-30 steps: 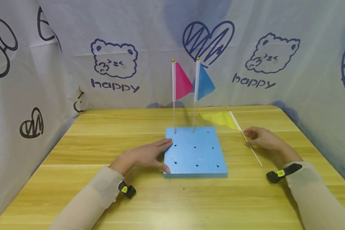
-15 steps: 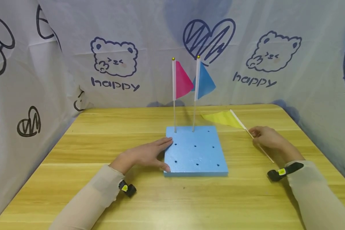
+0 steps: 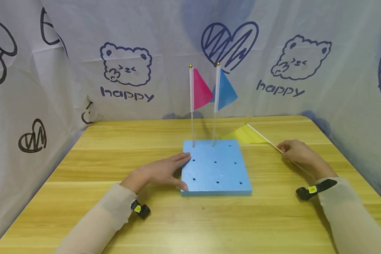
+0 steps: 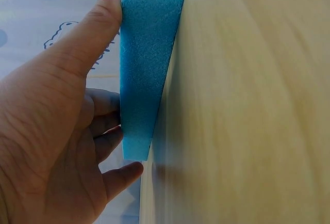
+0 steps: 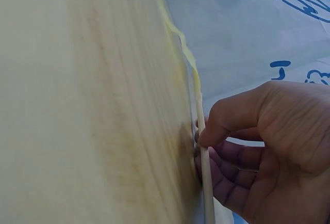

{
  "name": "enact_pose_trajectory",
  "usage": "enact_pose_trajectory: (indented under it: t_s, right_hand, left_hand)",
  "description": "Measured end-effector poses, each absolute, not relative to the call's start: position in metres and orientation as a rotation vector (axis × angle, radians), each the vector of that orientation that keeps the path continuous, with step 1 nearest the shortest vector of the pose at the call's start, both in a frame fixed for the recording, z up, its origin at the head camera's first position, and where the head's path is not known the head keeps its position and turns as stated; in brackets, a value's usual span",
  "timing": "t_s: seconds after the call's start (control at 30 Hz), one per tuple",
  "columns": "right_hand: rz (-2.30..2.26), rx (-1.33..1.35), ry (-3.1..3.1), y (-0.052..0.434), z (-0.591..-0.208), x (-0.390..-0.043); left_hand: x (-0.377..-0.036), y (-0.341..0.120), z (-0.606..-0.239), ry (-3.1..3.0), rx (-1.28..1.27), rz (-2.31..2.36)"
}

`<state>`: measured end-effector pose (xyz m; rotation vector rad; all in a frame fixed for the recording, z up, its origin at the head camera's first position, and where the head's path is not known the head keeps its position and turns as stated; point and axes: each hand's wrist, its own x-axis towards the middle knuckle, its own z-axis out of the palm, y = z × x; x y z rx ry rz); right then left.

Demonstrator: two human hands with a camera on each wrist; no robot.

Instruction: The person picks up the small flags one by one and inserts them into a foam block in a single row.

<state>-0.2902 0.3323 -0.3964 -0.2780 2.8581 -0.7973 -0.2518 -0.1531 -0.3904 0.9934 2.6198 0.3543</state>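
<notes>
A blue foam block (image 3: 216, 168) with several holes lies on the wooden table (image 3: 114, 158). A pink flag (image 3: 199, 90) and a blue flag (image 3: 225, 92) stand upright in its back row. My left hand (image 3: 160, 171) rests flat against the block's left side (image 4: 147, 74), thumb on the near corner, fingers along the edge. My right hand (image 3: 300, 154) pinches the thin stick (image 5: 204, 167) of a yellow flag (image 3: 246, 135), right of the block. The stick tilts, with the flag end lifted slightly off the table.
White cloth printed with bears, hearts and "happy" (image 3: 127, 94) walls the table at the back and both sides. A wrist camera strap (image 3: 315, 188) sits on my right sleeve, another (image 3: 139, 209) on my left.
My right hand has gripped the yellow flag's stick and raised it off the table, swinging the flag end leftward toward the block. My left hand has stayed on the block.
</notes>
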Motion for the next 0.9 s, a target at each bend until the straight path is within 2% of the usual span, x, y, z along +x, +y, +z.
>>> enact_pose_trajectory:
  t_s: [0.33,0.7,0.9]
  right_hand:
    - [-1.007,-0.283,2.778,0.335,-0.398,-0.291]
    - [-0.966,-0.369,2.85,0.332,-0.383,-0.285]
    - [-1.235,-0.31,2.713,0.331,-0.376,-0.285]
  left_hand:
    - [-0.252,-0.154,-0.391,2.622,1.0,0.355]
    - [-0.253,-0.153,-0.393,2.62,0.986,0.354]
    - [-0.254,-0.153,-0.393,2.621,0.994,0.361]
